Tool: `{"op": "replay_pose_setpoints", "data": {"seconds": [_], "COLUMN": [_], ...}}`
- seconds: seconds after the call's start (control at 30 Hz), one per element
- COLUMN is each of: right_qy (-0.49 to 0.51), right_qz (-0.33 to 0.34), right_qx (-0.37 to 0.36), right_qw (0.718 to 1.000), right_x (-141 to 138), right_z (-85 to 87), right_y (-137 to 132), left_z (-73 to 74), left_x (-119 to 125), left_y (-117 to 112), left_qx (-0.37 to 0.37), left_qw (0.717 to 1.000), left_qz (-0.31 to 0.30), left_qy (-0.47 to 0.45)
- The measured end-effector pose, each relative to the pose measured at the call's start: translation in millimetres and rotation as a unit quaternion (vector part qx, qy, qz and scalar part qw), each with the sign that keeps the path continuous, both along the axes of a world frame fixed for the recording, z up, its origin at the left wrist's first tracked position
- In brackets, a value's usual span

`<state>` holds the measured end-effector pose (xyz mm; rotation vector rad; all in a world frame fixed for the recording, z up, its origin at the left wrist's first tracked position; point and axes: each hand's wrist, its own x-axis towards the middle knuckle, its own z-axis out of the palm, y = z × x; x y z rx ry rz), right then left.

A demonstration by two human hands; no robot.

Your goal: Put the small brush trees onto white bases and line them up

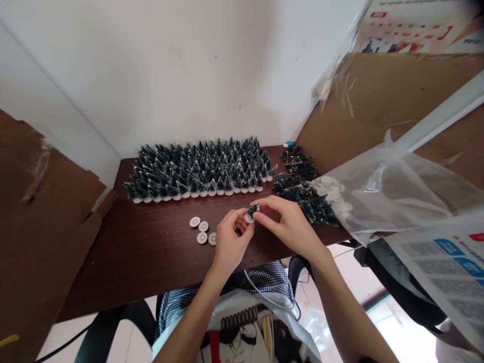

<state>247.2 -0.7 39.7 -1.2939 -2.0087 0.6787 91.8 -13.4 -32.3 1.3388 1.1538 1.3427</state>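
Over the front of the table, my left hand (pixel 235 233) pinches a round white base (pixel 249 218) between thumb and fingers. My right hand (pixel 285 222) grips a small snow-tipped miniature tree (pixel 254 208), whose lower end meets that base; whether it is fully seated I cannot tell. Left of my left hand lie several loose white discs (pixel 202 226) with a slotted ring pattern. Behind both hands stand dense rows of miniature trees (pixel 200 171) on white bases. Beside my right hand is a heap of loose trees without bases (pixel 302 194).
A clear plastic bag (pixel 397 186) with white bases (pixel 333 194) near its mouth lies at the right table edge. Cardboard boxes flank the dark wooden table (pixel 151 262), one at left (pixel 45 212) and one at right (pixel 378 96). A white wall (pixel 189 65) rises behind.
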Motion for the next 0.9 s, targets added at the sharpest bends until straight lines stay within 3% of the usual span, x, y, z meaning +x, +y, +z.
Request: {"op": "replay_pose_setpoints", "data": {"seconds": [0.3, 0.53, 0.9], "right_qy": [-0.032, 0.010, 0.045], "right_qz": [-0.012, -0.017, -0.019], "right_qx": [-0.036, -0.077, -0.086], "right_qw": [0.999, 0.997, 0.995], "right_x": [-6.9, -17.0, -22.0], "right_z": [5.3, -2.7, -7.8], "right_y": [-1.2, 1.9, 7.3], "left_z": [-3.5, -6.3, -5.2], "left_x": [-0.3, -0.3, 1.7], "left_y": [1.8, 2.3, 2.3], "left_qx": [0.014, 0.033, 0.000], "left_qw": [1.000, 0.998, 0.999], "left_qz": [0.027, 0.045, 0.037], "left_qy": [0.002, 0.011, -0.029]}}
